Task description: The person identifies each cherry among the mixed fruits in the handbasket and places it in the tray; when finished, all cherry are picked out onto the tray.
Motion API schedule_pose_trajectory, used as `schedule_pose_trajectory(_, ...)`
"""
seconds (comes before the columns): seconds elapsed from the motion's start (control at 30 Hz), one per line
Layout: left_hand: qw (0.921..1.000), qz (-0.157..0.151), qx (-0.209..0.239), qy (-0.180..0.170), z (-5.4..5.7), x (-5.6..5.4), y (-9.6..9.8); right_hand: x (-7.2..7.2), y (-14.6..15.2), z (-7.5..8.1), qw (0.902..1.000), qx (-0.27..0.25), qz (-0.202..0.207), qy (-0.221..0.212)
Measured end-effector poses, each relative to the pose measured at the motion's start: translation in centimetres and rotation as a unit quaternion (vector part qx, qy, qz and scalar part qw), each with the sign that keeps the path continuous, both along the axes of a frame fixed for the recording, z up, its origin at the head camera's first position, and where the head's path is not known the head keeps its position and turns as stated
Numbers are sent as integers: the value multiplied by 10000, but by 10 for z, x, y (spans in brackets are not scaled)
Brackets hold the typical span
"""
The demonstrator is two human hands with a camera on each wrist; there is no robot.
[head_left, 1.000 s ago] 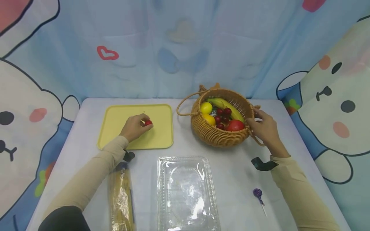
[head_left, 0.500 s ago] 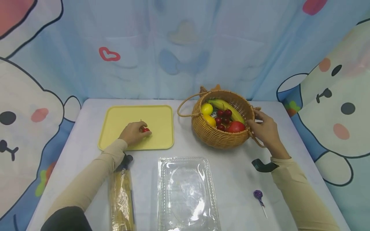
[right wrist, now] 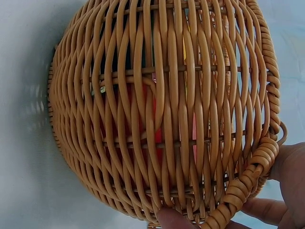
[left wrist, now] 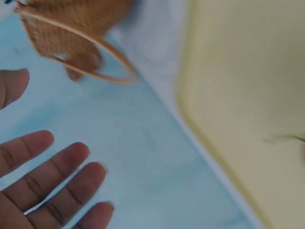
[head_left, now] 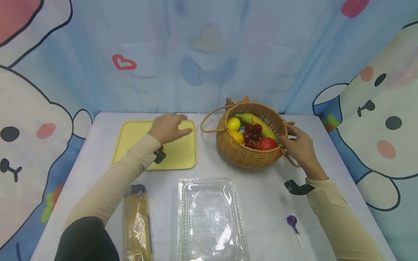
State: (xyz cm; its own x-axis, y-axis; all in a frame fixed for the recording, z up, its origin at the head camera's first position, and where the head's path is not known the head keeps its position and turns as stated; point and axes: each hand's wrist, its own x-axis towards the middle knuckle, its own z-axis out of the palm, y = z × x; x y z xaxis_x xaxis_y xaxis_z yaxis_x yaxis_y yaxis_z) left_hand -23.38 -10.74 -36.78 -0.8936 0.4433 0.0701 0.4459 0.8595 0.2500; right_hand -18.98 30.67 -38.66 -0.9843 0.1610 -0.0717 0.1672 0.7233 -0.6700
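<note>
My left hand [head_left: 168, 128] is raised over the yellow tray [head_left: 181, 154], fingers spread and holding nothing, as the left wrist view also shows. A cherry lies on the tray, mostly hidden behind my left wrist; its green stem [left wrist: 288, 137] shows at the right edge of the left wrist view. At the right, my right hand [head_left: 300, 146] grips the wicker basket [head_left: 243, 157] by its rim, near the handle joint. The basket tilts toward me. In it are a banana [head_left: 266, 128], two yellow fruits, several dark cherries [head_left: 246, 137] and a red fruit [head_left: 266, 143].
A clear plastic clamshell box [head_left: 212, 217] lies at the front middle of the white table. To its left is a long plastic-wrapped pack [head_left: 137, 224] of yellowish sticks. A purple-wrapped lollipop [head_left: 291, 220] lies at front right. A patterned blue curtain [head_left: 209, 54] hangs behind.
My left hand has let go of the cherry on the tray, opened, and moved up and away toward the back right. My right hand has stayed on the basket.
</note>
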Motion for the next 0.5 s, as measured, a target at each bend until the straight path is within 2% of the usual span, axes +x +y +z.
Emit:
schedule_pose_trajectory(0.13, 9950, -932, 198, 303, 28, -9, 48, 0, 0, -1, 10000, -50, 2, -34)
schedule_pose_trajectory(0.27, 9867, -1595, -68, 299, 43, -18, 94, -1, 0, -3, 10000, -51, 30, -37)
schedule_pose_trajectory(0.4, 9755, -2170, -356, 27, 43, -25, 136, 0, 1, -3, 10000, 7, 23, 18)
schedule_pose_trajectory(0.5, 9668, -2482, -589, -148, 33, -27, 163, 1, 2, -2, 10000, 30, -10, -2)
